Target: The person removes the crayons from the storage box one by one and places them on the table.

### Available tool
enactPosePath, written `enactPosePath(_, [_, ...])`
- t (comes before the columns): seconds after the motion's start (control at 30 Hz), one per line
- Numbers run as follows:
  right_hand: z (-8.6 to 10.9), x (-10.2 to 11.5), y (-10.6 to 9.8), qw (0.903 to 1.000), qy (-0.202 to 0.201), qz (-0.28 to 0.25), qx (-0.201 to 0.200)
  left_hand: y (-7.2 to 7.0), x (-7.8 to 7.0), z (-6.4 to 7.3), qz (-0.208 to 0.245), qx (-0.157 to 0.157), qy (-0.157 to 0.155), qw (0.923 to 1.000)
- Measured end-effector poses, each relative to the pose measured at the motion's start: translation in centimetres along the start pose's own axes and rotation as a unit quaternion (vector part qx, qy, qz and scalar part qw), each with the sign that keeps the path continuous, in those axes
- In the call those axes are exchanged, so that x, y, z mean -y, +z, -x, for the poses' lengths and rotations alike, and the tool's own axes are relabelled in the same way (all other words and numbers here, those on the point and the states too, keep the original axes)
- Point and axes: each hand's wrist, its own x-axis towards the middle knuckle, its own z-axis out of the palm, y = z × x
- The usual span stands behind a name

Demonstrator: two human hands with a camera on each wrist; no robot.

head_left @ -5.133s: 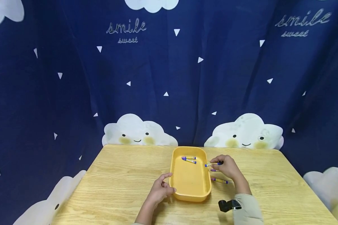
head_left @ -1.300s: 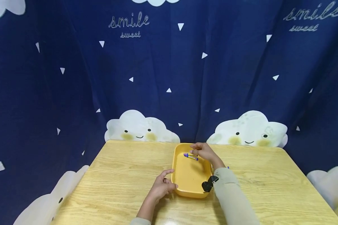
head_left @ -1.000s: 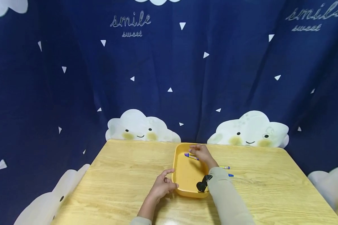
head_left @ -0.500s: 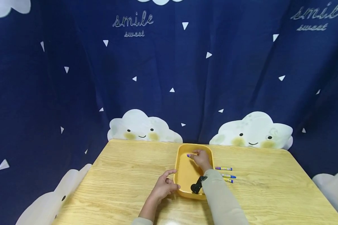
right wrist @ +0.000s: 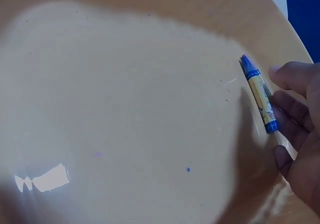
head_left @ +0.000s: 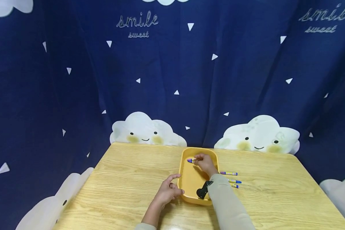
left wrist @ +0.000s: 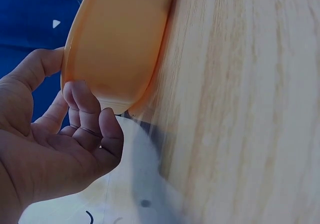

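Left hand (head_left: 166, 191) holds yellow tray (head_left: 191, 179) at its near-left corner, presumably steadying it. Right hand (head_left: 205, 163): fingers narrow beside 2 crayons (right wrist: 260, 97) inside tray; grip cannot be told. 3 spares (head_left: 228, 173) on table (head_left: 132, 179), likely kept within reach.

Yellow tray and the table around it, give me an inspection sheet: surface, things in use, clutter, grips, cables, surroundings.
Surface: wood-grain table, pale.
Job's things: yellow tray; blue crayon lying inside; three more crayons on the table to the tray's right, two partly hidden by the right sleeve.
Clutter: small specks on the tray floor; otherwise nothing seen.
Grips: left hand touches the tray's rim; right hand is inside the tray, whether pinching a crayon is unclear.
Cables: nothing seen.
Surroundings: dark blue curtain with white triangles and smiling clouds.
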Motion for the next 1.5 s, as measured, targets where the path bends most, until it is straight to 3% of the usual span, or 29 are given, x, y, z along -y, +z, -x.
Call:
enactPosePath(0.13, [0.3,0.3,0.1,0.9991,0.012,0.041,-0.004,0.0,0.0,0.0,0.003,-0.002,0.002,1.0000])
enactPosePath(0.3, [0.0,-0.4,0.2,0.9937,-0.003,0.112,-0.002,-0.1,-0.1,0.1,-0.001,0.000,0.002,1.0000])
enactPosePath(0.47, [-0.4,-1.6,0.4,0.9910,-0.040,0.126,-0.016,-0.1,-0.1,0.1,-0.002,0.002,-0.001,1.0000])
enactPosePath(0.6, [-0.1,-1.6,0.3,0.9884,-0.043,0.144,-0.024,0.0,0.2,-0.1,-0.006,0.001,-0.006,1.0000])
enactPosePath(0.67, [0.2,-1.0,0.2,0.9881,-0.017,0.152,-0.012,0.0,0.2,-0.1,-0.011,-0.002,-0.010,0.9999])
enactPosePath(0.83, [0.2,-0.8,0.2,0.9892,0.009,0.146,-0.010,0.2,-1.3,0.7,-0.009,-0.008,-0.009,0.9999])
enactPosePath(1.03, [0.2,-0.8,0.1,0.9897,0.011,0.142,-0.010,0.4,-2.9,1.6,-0.007,-0.006,0.004,0.9999])
enactPosePath(1.13, [0.2,-0.7,-0.1,0.9890,0.006,0.147,-0.009,0.4,-2.6,1.4,-0.008,-0.006,0.002,0.9999])
enactPosePath(1.33, [0.3,-0.4,-0.4,0.9844,-0.021,0.175,-0.002,0.3,-0.5,0.1,-0.008,-0.011,-0.011,0.9999])
enactPosePath(1.5, [0.4,1.0,-0.7,0.9836,-0.015,0.172,0.051,0.2,-0.2,0.1,-0.007,-0.012,-0.009,0.9999])
